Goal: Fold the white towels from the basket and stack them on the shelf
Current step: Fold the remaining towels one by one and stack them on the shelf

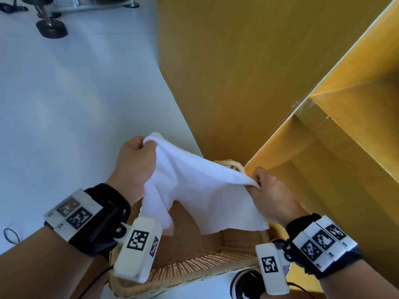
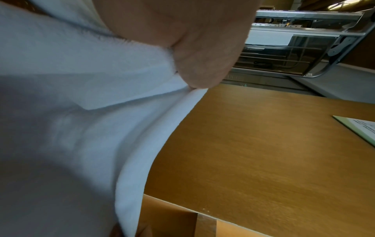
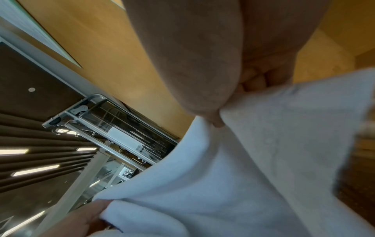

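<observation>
Holding one white towel (image 1: 194, 190) by two corners, the person keeps it spread in the air above a wicker basket (image 1: 194, 266) that stands on the pale floor (image 1: 75, 104). The left hand (image 1: 136, 165) is closed in a fist on the far-left corner, with a tuft of cloth showing above the knuckles; the left wrist view shows the thumb pressing the hem against the fingers (image 2: 202, 56). The right hand (image 1: 272, 195) pinches the opposite corner between thumb and curled fingers (image 3: 253, 83) — the right wrist view confirms this pinch, with fabric bunched at the thumb tip. Between the two hands the upper edge of the towel runs nearly taut, while the remainder hangs in loose folds, its lower edge reaching down over the basket opening. No other towel can be seen inside the basket — the hanging cloth covers part of the interior. A wooden shelf unit (image 1: 323, 147) of yellow-brown panels stands just beside the basket on the right, with its open compartments facing the person. Both wrists carry black straps with white marker blocks. A dark shoe (image 1: 246, 283) shows near the basket's lower right corner.
</observation>
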`<state>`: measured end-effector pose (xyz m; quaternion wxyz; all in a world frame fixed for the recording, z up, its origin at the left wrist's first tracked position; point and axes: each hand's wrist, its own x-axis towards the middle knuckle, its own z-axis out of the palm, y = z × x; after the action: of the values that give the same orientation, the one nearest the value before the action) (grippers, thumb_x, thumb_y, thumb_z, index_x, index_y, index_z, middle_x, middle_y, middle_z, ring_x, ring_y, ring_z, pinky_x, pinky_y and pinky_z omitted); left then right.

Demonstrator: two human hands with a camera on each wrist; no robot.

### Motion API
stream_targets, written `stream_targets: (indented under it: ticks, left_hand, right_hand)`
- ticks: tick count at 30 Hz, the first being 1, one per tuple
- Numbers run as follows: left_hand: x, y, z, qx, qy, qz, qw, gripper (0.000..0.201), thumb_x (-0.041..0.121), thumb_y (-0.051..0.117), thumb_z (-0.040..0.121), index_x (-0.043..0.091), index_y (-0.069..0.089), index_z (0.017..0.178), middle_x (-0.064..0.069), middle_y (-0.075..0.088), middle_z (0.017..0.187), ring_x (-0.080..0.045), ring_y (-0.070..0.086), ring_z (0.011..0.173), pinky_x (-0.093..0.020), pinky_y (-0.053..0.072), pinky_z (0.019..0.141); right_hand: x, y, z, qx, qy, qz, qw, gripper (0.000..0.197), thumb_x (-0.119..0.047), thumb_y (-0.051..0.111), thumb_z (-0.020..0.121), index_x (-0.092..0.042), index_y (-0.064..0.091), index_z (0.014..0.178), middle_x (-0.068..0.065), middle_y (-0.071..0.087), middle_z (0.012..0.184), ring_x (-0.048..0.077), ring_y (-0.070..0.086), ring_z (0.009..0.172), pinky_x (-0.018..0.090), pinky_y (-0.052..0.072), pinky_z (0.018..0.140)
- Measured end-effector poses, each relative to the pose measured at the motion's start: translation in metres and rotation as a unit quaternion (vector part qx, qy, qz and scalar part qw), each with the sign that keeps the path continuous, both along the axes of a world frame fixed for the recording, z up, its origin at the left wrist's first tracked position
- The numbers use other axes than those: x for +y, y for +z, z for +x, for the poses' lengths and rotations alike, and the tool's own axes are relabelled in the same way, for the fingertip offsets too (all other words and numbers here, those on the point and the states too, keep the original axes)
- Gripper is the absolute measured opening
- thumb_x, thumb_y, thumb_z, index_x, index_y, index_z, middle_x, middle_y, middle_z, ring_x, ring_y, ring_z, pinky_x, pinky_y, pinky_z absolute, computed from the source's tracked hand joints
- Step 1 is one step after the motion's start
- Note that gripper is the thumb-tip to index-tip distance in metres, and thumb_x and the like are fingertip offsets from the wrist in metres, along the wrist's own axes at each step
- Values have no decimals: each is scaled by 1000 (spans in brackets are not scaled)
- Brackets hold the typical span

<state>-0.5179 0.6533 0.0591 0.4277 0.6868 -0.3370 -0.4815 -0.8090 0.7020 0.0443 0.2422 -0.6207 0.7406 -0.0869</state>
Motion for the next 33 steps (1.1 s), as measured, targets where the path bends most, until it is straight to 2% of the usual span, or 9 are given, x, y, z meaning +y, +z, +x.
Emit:
stream_targets:
  ticks: [7,10,13,18,21,24,25,28,33]
  left_hand:
    - [6,7,-16,112,-37,55,991,8,6,61,91,1,57,87,-10,53,81,-27,53,71,-35,42,71]
    - [8,13,-26,170,-40,47,983,24,-2,61,69,15,45,67,-1,42,64,-20,41,54,-27,33,58]
    - [11,21,-37,208,-47,34,976,29,-2,52,51,15,48,73,-2,40,67,-20,38,58,-27,28,59]
    - [14,22,-52,230,-129,26,964,35,-19,41,83,16,47,81,-4,37,66,-21,35,56,-28,27,57]
    - [20,27,-61,258,-205,2,944,32,-14,48,76,17,45,83,-7,36,77,-19,36,59,-27,29,53]
    - [25,33,-71,293,-238,-20,926,29,-9,53,66,13,48,84,-11,38,91,-20,35,67,-31,31,59]
    - [26,34,-74,302,-243,-26,921,28,-8,53,65,12,48,84,-14,38,94,-24,29,70,-33,29,62]
    - [27,31,-80,305,-257,-38,916,26,-7,57,70,13,50,84,-24,37,95,-34,19,82,-37,25,67]
    - [25,25,-80,284,-262,-68,920,24,6,75,73,15,56,83,-11,46,94,-27,43,75,-36,37,67]
  right_hand:
    - [1,-2,5,-177,4,-50,983,19,-36,65,100,-39,47,106,-3,49,53,12,42,45,23,33,42]
    - [1,-3,8,-215,10,-48,975,21,-26,64,101,-38,50,112,-5,49,52,11,40,42,26,32,38]
    - [2,-4,13,-228,25,-45,972,21,-25,63,101,-36,53,116,-9,50,50,5,41,41,20,31,39]
    - [8,-3,26,-293,39,-10,955,29,-32,77,96,-36,56,116,-12,56,49,2,46,39,15,34,40]
    - [11,-2,31,-260,67,13,963,53,-41,83,89,-48,52,131,-28,61,65,-4,54,52,11,38,49]
    - [12,2,38,-243,102,41,964,59,-42,82,89,-48,54,141,-26,70,116,-3,65,104,26,55,87]
    - [12,3,40,-245,106,41,963,48,-40,80,92,-44,61,136,-21,72,120,2,66,112,33,55,95]
    - [12,5,43,-248,99,16,963,9,-32,71,100,-36,75,108,-26,74,98,-6,66,96,27,51,85]
    - [11,6,43,-265,86,0,960,16,-25,66,104,-27,76,116,-14,77,111,9,68,110,40,54,99]
